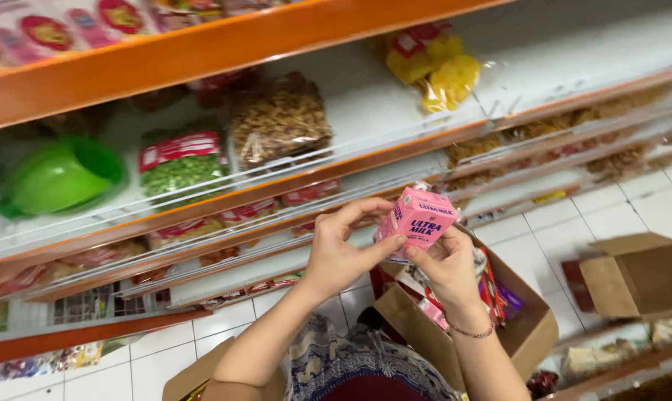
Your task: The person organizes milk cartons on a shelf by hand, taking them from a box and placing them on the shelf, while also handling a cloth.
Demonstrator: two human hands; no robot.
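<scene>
White shelf (365, 104) carries snack bags (280, 122) and green bowl (57, 178).

glossy pink paperboard carton (419, 220); matt brown cardboard box (639, 273); clear shiny plastic snack bags (279, 121); smooth glazed white floor tiles (551, 241); glossy green plastic bowl (59, 177).

- Green bowl (57, 177) at left on the white shelf (365, 104).
- Bag of green peas (181, 167) beside a bag of nuts (280, 119), centre-left.
- Yellow snack bag (434, 65), upper right.
- Open cardboard box (640, 273) at right on the white tiled floor (544, 238).
- Another box (529, 327), holding packets, lower centre.
</scene>
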